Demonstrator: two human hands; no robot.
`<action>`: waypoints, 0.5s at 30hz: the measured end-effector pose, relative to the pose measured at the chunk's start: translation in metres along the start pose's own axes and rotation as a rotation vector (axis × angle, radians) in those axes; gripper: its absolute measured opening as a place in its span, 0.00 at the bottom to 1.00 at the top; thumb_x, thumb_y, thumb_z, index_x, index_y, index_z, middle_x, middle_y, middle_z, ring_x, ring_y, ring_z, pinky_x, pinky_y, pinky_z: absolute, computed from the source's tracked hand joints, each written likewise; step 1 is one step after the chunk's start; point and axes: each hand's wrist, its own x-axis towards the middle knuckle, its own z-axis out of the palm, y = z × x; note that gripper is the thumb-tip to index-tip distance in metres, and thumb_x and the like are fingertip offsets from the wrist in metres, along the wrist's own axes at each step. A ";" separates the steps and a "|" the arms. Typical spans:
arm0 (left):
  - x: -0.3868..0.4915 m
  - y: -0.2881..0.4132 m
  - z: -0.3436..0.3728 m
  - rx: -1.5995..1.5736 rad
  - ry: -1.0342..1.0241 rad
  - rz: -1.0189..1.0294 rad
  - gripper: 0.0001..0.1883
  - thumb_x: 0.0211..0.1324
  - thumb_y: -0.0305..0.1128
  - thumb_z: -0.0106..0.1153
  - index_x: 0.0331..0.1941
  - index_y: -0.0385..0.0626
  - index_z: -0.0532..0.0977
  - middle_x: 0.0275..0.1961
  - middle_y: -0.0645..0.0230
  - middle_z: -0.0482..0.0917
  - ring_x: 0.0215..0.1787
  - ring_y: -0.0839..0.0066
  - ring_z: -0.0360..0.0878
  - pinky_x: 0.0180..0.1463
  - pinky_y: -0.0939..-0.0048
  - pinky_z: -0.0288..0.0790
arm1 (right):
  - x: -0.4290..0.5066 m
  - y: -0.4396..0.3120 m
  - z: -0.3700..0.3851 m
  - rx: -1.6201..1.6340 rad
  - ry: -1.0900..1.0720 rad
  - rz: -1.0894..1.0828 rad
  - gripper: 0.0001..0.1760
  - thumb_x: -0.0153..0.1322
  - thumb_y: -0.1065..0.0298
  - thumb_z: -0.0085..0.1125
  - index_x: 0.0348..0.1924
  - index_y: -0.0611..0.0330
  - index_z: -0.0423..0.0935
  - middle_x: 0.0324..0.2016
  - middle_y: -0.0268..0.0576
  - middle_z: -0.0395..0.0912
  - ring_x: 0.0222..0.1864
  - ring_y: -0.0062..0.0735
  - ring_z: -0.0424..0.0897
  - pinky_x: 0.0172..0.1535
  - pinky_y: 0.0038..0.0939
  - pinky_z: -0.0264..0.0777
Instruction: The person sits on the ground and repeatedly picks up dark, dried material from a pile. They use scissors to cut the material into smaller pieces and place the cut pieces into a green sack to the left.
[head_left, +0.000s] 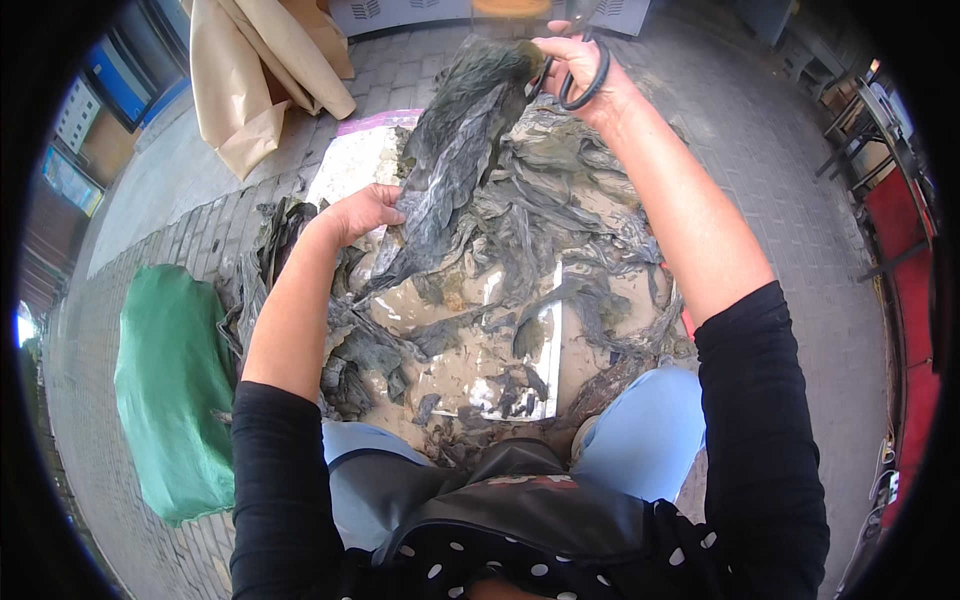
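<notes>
A broad sheet of dried kelp-like seaweed (457, 150) is stretched between my two hands. My left hand (366, 214) pinches its lower left edge between thumb and fingers. Up at the top, my right hand (581, 75) grips the sheet's upper end and also carries scissors with black handles (589, 79); their blades point away from me and look blurred. Beneath lies a heap of grey-green seaweed (517, 217), spread over a pale sheet (551, 345) on the ground. Small torn scraps lie near my knees.
A green woven sack (176, 397) lies to the left on the paving. Large brown paper (262, 75) stands folded at the upper left. A pale metal cabinet (420, 16) is at the top, and a table with red panels (907, 232) stands at the far right.
</notes>
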 end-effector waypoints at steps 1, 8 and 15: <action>0.000 -0.001 0.009 0.023 -0.022 0.008 0.17 0.54 0.20 0.56 0.50 0.40 0.77 0.45 0.70 0.82 0.44 0.80 0.77 0.55 0.74 0.69 | -0.002 0.007 0.012 -0.031 -0.029 0.022 0.24 0.62 0.78 0.63 0.45 0.53 0.60 0.29 0.43 0.76 0.28 0.31 0.80 0.28 0.31 0.75; -0.010 -0.022 0.105 -0.087 0.089 -0.067 0.36 0.45 0.41 0.75 0.58 0.42 0.71 0.52 0.66 0.79 0.56 0.71 0.73 0.65 0.68 0.62 | -0.072 0.109 0.057 0.081 0.327 0.358 0.13 0.66 0.77 0.57 0.37 0.54 0.62 0.23 0.43 0.75 0.20 0.31 0.76 0.22 0.31 0.72; -0.026 0.055 -0.045 -0.391 0.412 0.460 0.21 0.60 0.33 0.62 0.53 0.38 0.68 0.45 0.63 0.81 0.44 0.72 0.81 0.55 0.67 0.74 | -0.092 0.039 -0.041 -0.088 0.531 0.029 0.22 0.68 0.72 0.58 0.52 0.58 0.61 0.29 0.43 0.75 0.25 0.25 0.74 0.25 0.25 0.70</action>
